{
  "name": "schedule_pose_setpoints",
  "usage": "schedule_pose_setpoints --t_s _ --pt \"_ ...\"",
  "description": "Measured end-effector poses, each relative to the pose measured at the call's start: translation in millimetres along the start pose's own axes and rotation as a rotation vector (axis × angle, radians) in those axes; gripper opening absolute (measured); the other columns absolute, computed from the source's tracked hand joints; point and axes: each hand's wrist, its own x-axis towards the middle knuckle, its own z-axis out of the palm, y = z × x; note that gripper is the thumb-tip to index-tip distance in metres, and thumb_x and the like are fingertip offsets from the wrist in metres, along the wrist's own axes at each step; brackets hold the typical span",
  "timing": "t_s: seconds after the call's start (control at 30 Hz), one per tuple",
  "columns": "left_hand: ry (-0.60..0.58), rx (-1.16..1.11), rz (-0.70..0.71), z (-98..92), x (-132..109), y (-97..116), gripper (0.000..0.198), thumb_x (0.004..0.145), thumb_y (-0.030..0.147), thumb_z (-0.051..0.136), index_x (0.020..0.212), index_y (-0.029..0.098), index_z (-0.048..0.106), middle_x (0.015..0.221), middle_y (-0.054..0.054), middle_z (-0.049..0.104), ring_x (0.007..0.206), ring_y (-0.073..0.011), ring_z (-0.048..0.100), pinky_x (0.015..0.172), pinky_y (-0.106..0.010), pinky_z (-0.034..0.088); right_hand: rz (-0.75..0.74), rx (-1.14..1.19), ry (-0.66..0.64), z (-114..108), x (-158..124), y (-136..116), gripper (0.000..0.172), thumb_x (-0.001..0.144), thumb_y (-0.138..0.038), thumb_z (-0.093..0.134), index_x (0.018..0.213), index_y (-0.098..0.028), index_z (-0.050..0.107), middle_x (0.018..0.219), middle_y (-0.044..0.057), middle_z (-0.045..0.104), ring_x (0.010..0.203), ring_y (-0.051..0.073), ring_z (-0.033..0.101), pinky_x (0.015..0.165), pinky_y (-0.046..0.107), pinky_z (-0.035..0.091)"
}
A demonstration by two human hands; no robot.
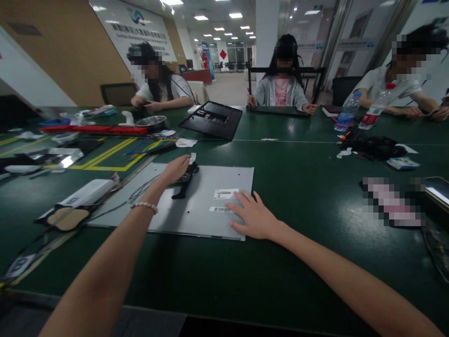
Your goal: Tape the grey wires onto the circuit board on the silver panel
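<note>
A flat silvery-grey panel (196, 217), resembling the back of a display, lies on the green table. My left hand (176, 169) is closed at its upper part, gripping a small circuit board with a black bracket (185, 183). A small white piece (192, 158) shows at those fingertips; whether it is also held I cannot tell. Thin grey cables (135, 193) run across the panel's left side. My right hand (255, 216) lies with fingers spread over the panel's right edge, beside two white barcode labels (226, 193).
A white-and-black component (82, 194) lies left of the panel. Beyond it are a black laptop-like casing (212, 119), a metal bowl (151, 122) and loose wires. Bottles (348, 112), a black bundle (373, 146) and phones stand or lie at right. Three people sit opposite.
</note>
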Motion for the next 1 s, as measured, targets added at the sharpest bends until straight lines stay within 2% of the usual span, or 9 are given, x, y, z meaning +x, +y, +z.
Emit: schedule_pose_setpoints --t_s 0.13,0.23,0.37,0.4,0.47,0.53,0.63,0.8,1.0 --pt "0.185 -0.006 0.074 -14.6 -26.5 47.7 0.045 0.096 0.026 0.03 0.131 0.008 0.052 0.137 -0.013 0.054 0.128 -0.0223 0.046 0.111 -0.035 0.031 -0.007 -0.004 0.013 1.8 0.1 0.4 0.063 0.097 -0.058 0.035 0.149 -0.023 0.038 0.161 0.015 0.02 0.148 0.035 0.012 0.113 0.063 0.014" --pt "0.23 -0.12 0.256 -17.7 -69.3 123.2 0.038 0.096 0.026 0.033 0.122 0.014 0.059 0.125 -0.01 0.062 0.118 -0.0229 0.054 0.106 -0.037 0.038 -0.012 -0.028 0.044 3.4 -1.0 -0.7 0.062 0.095 -0.057 0.039 0.146 -0.023 0.043 0.16 0.015 0.025 0.146 0.037 0.017 0.112 0.065 0.017" --pt "0.084 -0.24 0.71 -5.2 -157.0 249.3 0.033 0.096 0.027 0.039 0.119 0.017 0.061 0.125 -0.009 0.062 0.116 -0.022 0.056 0.101 -0.041 0.043 -0.019 -0.079 0.121 5.2 -3.3 -3.2 0.065 0.097 -0.055 0.027 0.141 -0.013 0.051 0.155 0.011 0.036 0.143 0.036 0.027 0.113 0.056 0.024" --pt "0.064 -0.232 0.808 -0.4 -180.8 278.2 0.034 0.095 0.03 0.042 0.121 0.017 0.06 0.128 -0.01 0.06 0.119 -0.0236 0.054 0.102 -0.044 0.042 -0.013 -0.086 0.128 5.5 -3.5 -3.3 0.062 0.097 -0.054 0.026 0.134 -0.016 0.058 0.154 0.011 0.038 0.143 0.035 0.027 0.112 0.055 0.028" --pt "0.012 -0.229 1.099 9.1 -224.6 326.7 0.039 0.095 0.04 0.046 0.123 0.017 0.059 0.131 -0.01 0.059 0.122 -0.0252 0.053 0.101 -0.045 0.043 -0.006 -0.084 0.105 6.0 -3.3 -2.5 0.062 0.097 -0.054 0.032 0.142 -0.017 0.05 0.155 0.012 0.036 0.144 0.035 0.025 0.113 0.057 0.023" --pt "0.013 -0.231 1.291 18.0 -257.9 359.6 0.043 0.095 0.048 0.044 0.122 0.019 0.061 0.129 -0.009 0.06 0.119 -0.0253 0.055 0.098 -0.046 0.045 -0.004 -0.071 0.067 6.4 -2.8 -0.9 0.06 0.096 -0.054 0.04 0.146 -0.022 0.045 0.158 0.015 0.03 0.145 0.035 0.021 0.112 0.062 0.02" --pt "0.018 -0.184 1.449 30.1 -282.6 381.0 0.042 0.099 0.044 0.037 0.122 0.021 0.063 0.133 -0.008 0.058 0.121 -0.0227 0.055 0.096 -0.039 0.046 0.001 -0.057 0.039 7.4 -2.5 1.6 0.059 0.097 -0.055 0.037 0.147 -0.024 0.041 0.159 0.015 0.026 0.147 0.033 0.016 0.113 0.061 0.016" --pt "-0.024 -0.234 1.334 43.8 -279.8 377.8 0.046 0.097 0.041 0.032 0.128 0.02 0.06 0.133 -0.009 0.058 0.115 -0.0239 0.058 0.096 -0.043 0.045 -0.001 -0.05 0.041 9.3 -2.4 2.7 0.059 0.097 -0.055 0.036 0.147 -0.024 0.042 0.159 0.015 0.026 0.147 0.034 0.015 0.113 0.061 0.014" --pt "-0.048 -0.265 1.332 49.7 -276.8 374.9 0.044 0.095 0.039 0.039 0.128 0.02 0.059 0.134 -0.008 0.058 0.116 -0.024 0.057 0.097 -0.043 0.043 0.002 -0.051 0.025 7.5 -2.2 2.4 0.06 0.096 -0.055 0.036 0.148 -0.025 0.039 0.16 0.014 0.024 0.147 0.035 0.014 0.113 0.061 0.014"
